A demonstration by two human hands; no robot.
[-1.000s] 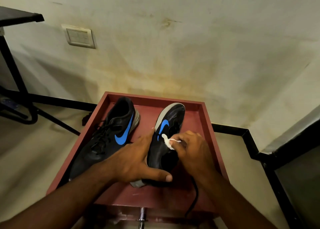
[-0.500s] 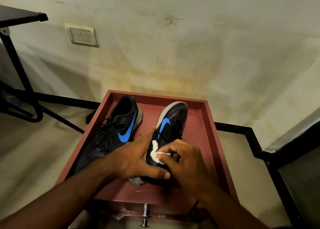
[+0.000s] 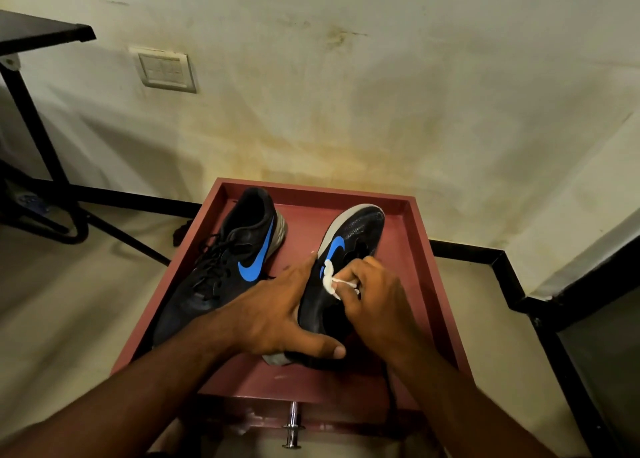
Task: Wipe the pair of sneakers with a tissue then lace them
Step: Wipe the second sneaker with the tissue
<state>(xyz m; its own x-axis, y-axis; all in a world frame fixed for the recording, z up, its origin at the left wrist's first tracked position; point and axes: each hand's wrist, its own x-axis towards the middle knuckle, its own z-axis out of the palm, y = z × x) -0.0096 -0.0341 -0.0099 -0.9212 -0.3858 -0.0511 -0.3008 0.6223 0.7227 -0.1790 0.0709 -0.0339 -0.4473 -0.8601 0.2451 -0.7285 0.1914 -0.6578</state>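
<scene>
Red-brown wooden tray (image 3: 420,250) holds two black blue-swoosh sneakers: your left hand (image 3: 273,315) clasps the right-hand sneaker (image 3: 349,246); your right hand (image 3: 377,302) pinches a white tissue (image 3: 329,279) against it; the laced sneaker (image 3: 228,267) lies alongside.

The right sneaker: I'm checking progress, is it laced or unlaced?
Unlaced, it seems: the right sneaker shows bare eyelets, while the left sneaker carries black laces. The right hand hides its lower part.

Dim, warm light; soft shadows on the wall; wide-angle bending at edges.

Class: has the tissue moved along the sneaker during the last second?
Yes. The tissue slid from the blue swoosh toward the heel, then returned beside it, pinched in the right hand.
</scene>
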